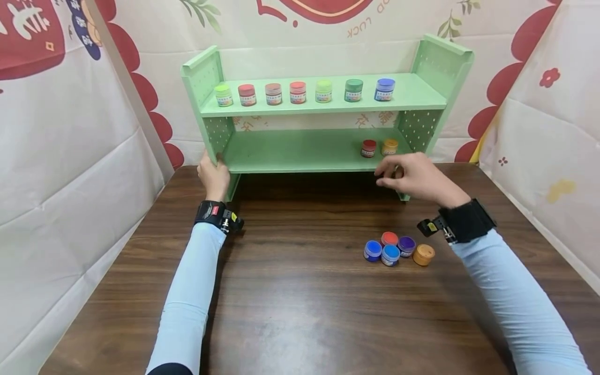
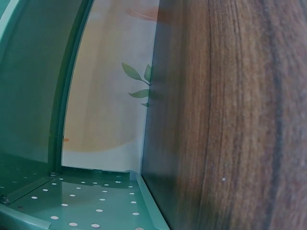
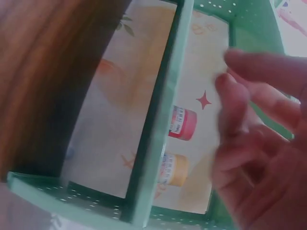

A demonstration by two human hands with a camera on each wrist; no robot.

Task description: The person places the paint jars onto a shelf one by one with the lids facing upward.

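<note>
A light green two-tier shelf (image 1: 300, 151) stands at the back of the table. My left hand (image 1: 214, 178) grips the lower front edge of its left side panel; some fingers are hidden behind the panel. My right hand (image 1: 419, 176) hovers in front of the lower tier's right end, fingers loosely bent, with nothing between thumb and fingertips. Just behind it on that tier sit a dark red paint jar (image 1: 368, 148) and a yellow-orange paint jar (image 1: 389, 147). In the right wrist view the red jar (image 3: 183, 123) and the yellow jar (image 3: 173, 169) stand beside the blurred right hand (image 3: 261, 139).
Several small paint jars line the upper tier, from a lime one (image 1: 223, 96) to a blue one (image 1: 384, 90). On the brown wooden table (image 1: 290, 291), a cluster holds a red jar (image 1: 389, 238), a purple jar (image 1: 406, 246), blue jars (image 1: 390, 255) and an orange jar (image 1: 424, 254).
</note>
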